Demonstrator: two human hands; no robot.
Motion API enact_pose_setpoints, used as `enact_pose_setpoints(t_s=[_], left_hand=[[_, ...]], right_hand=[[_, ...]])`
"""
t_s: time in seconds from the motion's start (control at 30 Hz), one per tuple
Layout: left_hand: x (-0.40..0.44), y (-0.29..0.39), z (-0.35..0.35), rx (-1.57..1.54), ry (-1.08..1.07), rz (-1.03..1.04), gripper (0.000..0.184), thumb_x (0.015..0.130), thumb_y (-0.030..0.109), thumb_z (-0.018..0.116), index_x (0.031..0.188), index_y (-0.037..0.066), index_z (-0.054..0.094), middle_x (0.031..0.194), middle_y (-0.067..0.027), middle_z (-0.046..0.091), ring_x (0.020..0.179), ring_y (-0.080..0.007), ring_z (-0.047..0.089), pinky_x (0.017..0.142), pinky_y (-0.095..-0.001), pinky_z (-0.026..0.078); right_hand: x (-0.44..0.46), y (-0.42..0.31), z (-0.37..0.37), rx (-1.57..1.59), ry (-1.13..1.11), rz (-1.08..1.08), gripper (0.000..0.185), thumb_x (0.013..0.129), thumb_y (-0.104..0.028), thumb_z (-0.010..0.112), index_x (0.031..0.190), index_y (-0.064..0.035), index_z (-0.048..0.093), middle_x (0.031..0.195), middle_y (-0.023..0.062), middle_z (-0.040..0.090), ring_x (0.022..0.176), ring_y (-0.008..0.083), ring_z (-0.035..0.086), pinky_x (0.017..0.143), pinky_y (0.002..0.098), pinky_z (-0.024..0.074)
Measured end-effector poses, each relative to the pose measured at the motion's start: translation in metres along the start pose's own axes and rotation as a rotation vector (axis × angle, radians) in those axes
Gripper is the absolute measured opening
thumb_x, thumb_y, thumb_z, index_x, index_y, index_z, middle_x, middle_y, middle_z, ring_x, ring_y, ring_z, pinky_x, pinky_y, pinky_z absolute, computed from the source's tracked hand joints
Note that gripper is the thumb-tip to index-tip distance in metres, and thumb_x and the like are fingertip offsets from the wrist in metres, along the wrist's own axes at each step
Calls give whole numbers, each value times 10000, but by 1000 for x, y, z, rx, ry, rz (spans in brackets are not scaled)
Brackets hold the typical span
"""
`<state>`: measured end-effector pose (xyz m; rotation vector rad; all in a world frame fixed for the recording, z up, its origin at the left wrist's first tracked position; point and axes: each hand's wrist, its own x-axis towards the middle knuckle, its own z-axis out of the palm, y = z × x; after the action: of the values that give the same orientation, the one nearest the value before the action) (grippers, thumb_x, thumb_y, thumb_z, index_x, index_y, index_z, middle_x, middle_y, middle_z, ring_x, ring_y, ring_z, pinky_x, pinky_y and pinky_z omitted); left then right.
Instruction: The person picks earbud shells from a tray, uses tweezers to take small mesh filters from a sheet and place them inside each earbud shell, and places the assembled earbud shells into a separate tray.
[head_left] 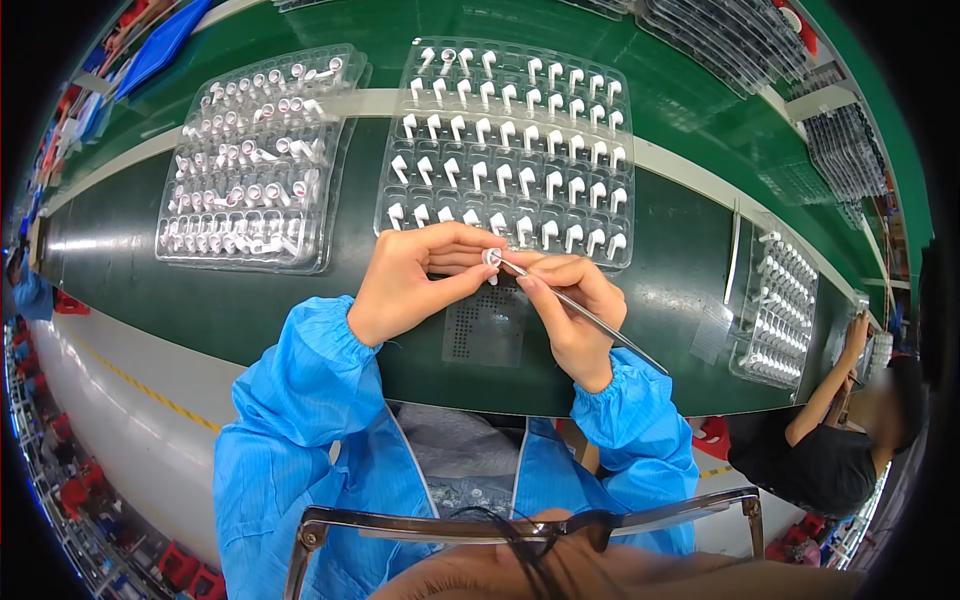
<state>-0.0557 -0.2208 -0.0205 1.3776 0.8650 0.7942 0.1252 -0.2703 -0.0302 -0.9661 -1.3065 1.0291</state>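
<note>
Between the fingertips of my left hand (415, 275) is a small white earbud shell (491, 258), held over the green bench. My right hand (578, 305) grips thin metal tweezers (610, 330) like a pen, and their tip touches or nearly touches the open end of the shell. Whether the tip holds anything is too small to tell. Just beyond my hands lies a clear plastic tray (508, 120) with rows of white earbud shells. Beneath my hands is a clear sheet (484, 330) with small dark dots.
To the left, stacked clear trays (245, 160) hold more earbud parts. At right stand another filled tray (778, 305), a small clear sheet (712, 332) and a thin white strip (733, 255). Trays are stacked on the shelf (730, 40). A co-worker in black (815, 460) sits at right.
</note>
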Motion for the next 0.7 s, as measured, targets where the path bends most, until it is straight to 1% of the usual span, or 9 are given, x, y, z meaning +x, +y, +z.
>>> enact_pose_setpoints(t_s=[0.23, 0.33, 0.7], left_hand=[[0, 0, -1, 23, -3, 6, 244, 808, -10, 627, 1051, -37, 618, 994, -121, 666, 933, -194, 651, 841, -278, 525], [-1, 2, -1, 58, -27, -21, 239, 821, -48, 614, 1058, -67, 592, 1045, -145, 637, 971, -207, 630, 867, -290, 517], [-1, 2, -1, 76, -21, -16, 243, 815, -44, 622, 1055, -68, 595, 1040, -148, 642, 962, -206, 634, 860, -289, 520]], right_hand=[[0, 0, -1, -35, -3, 11, 95, 813, 118, 578, 803, 45, 519, 857, 170, 640, 974, 310, 630, 804, 334, 521], [0, 0, -1, -43, -4, 10, 96, 812, 117, 580, 801, 44, 519, 856, 168, 641, 971, 307, 632, 799, 333, 523], [1, -1, 0, -71, -6, -19, 103, 808, 115, 588, 793, 45, 514, 842, 162, 640, 958, 303, 637, 784, 325, 523]])
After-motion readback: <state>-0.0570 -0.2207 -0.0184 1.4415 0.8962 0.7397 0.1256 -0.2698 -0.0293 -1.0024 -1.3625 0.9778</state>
